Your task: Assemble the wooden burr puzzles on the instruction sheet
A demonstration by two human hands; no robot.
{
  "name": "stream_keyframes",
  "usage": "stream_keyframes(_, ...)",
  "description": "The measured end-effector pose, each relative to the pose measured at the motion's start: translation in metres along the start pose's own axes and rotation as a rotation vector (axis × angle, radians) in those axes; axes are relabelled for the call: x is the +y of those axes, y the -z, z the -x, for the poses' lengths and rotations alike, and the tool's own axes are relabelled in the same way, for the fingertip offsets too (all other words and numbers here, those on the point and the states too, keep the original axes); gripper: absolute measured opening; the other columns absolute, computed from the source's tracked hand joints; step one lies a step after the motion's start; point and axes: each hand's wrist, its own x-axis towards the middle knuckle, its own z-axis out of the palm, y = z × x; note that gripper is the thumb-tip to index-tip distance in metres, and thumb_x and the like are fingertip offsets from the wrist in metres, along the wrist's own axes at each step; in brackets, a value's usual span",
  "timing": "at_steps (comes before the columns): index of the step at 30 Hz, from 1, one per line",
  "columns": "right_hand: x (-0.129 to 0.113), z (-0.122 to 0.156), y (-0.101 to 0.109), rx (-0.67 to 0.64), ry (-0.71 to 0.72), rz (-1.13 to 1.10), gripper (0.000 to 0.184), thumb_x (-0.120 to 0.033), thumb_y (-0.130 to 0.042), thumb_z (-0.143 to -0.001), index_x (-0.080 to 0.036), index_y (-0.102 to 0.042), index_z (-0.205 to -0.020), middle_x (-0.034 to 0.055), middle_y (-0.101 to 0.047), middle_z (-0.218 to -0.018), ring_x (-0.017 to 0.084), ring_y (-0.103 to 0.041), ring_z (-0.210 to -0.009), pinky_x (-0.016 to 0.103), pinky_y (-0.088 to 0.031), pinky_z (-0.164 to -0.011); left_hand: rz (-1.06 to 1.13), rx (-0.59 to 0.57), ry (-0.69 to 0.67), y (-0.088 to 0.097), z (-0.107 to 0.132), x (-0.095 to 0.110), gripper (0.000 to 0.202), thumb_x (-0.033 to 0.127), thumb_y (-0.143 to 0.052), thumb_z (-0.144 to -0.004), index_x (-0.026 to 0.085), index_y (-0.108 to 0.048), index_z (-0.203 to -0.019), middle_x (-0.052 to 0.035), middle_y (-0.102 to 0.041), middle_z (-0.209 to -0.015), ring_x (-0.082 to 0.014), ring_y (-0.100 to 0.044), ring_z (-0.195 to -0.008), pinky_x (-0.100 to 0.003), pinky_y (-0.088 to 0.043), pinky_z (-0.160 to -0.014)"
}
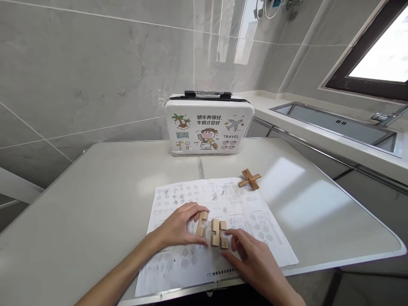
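Three notched wooden puzzle pieces lie side by side on a printed instruction sheet (223,199). My left hand (178,225) pinches the leftmost wooden piece (201,224) between thumb and fingers. My right hand (251,255) rests on the sheet with its fingertips touching the right pair of wooden pieces (219,233). An assembled wooden cross puzzle (250,179) sits apart at the sheet's far right corner.
A white illustrated carrying case (208,123) stands upright at the back of the white table (95,204), against a grey tiled wall. A counter with a steel sink (338,123) and tap runs along the right, below a window.
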Motion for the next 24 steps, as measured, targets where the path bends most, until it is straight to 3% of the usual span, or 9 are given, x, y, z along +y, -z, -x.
stream_keyframes(5, -0.006, -0.010, -0.008, 0.047, 0.007, 0.054, 0.025, -0.050, -0.059, -0.101, -0.026, -0.068, -0.101, 0.0000, -0.064, -0.074, 0.017, -0.059, -0.055, 0.027, -0.046, -0.054, 0.191, 0.018, 0.171, 0.002, 0.002, -0.002, 0.083, 0.060, -0.089, -0.070, 0.029, -0.058, -0.141, 0.0059, -0.055, -0.075, -0.0148, -0.052, -0.068, -0.026, -0.041, -0.065)
stream_keyframes(11, -0.008, -0.024, 0.010, 0.063, -0.088, -0.227, 0.033, -0.055, -0.060, -0.100, -0.025, -0.069, -0.110, 0.0021, -0.070, -0.077, 0.017, -0.065, -0.061, 0.027, -0.050, -0.056, 0.331, 0.091, 0.177, 0.003, 0.000, 0.001, 0.079, 0.049, -0.090, -0.074, 0.028, -0.055, -0.142, 0.0040, -0.062, -0.082, -0.0170, -0.062, -0.076, -0.031, -0.051, -0.080)
stream_keyframes(15, -0.014, -0.051, 0.019, -0.039, -0.069, -0.463, 0.037, -0.056, -0.058, -0.101, -0.024, -0.069, -0.118, 0.0040, -0.074, -0.084, 0.020, -0.071, -0.070, 0.029, -0.053, -0.064, 0.340, 0.155, 0.212, 0.003, -0.001, -0.001, 0.076, 0.044, -0.089, -0.076, 0.029, -0.054, -0.143, 0.0037, -0.063, -0.084, -0.0171, -0.063, -0.079, -0.032, -0.052, -0.084)
stream_keyframes(20, -0.019, -0.090, 0.014, -0.156, -0.023, -0.568, 0.035, -0.052, -0.058, -0.102, -0.024, -0.069, -0.122, -0.0012, -0.067, -0.067, 0.018, -0.068, -0.066, 0.028, -0.052, -0.064, 0.337, 0.221, 0.226, 0.003, -0.001, -0.006, 0.074, 0.042, -0.088, -0.077, 0.030, -0.054, -0.142, 0.0032, -0.065, -0.086, -0.0178, -0.063, -0.082, -0.033, -0.051, -0.086)
stream_keyframes(24, -0.018, -0.108, 0.005, -0.208, -0.014, -0.638, 0.033, -0.050, -0.063, -0.099, -0.024, -0.066, -0.120, 0.0027, -0.073, -0.093, 0.015, -0.068, -0.067, 0.028, -0.054, -0.066, 0.324, 0.222, 0.262, 0.004, 0.000, -0.005, 0.075, 0.044, -0.088, -0.076, 0.030, -0.054, -0.142, 0.0009, -0.068, -0.094, -0.0190, -0.064, -0.084, -0.032, -0.051, -0.082)
